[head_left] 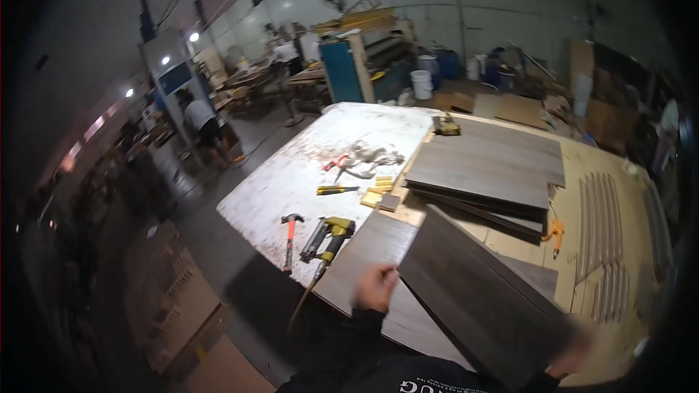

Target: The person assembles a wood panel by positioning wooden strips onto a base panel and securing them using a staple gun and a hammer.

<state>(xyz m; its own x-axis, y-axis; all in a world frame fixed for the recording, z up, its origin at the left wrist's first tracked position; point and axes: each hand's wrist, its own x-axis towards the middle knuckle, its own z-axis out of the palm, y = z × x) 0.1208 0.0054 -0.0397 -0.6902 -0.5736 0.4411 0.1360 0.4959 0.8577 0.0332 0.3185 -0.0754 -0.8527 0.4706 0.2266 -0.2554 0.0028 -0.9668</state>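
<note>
A dark wood-grain panel [477, 295] lies slanted above a lighter grey wood-grain panel [371, 247] at the table's near side. At its left edge, my left hand [375, 287] has its fingers curled together, the tips touching the panel. My right hand [574, 349], smeared by motion, grips the panel's near right corner; its fingers show poorly. To the left of the panels lie a yellow-green nail gun [331, 239] with a hose and a claw hammer [290, 240] with a red handle.
Dark panels [488, 164] are stacked at the far side, with a tape measure [446, 126] at their corner. Pliers [336, 163], a yellow-black tool [336, 190] and small blocks [377, 196] lie mid-table. An orange air blow gun [556, 234] and curved strips [603, 233] lie right. People work behind.
</note>
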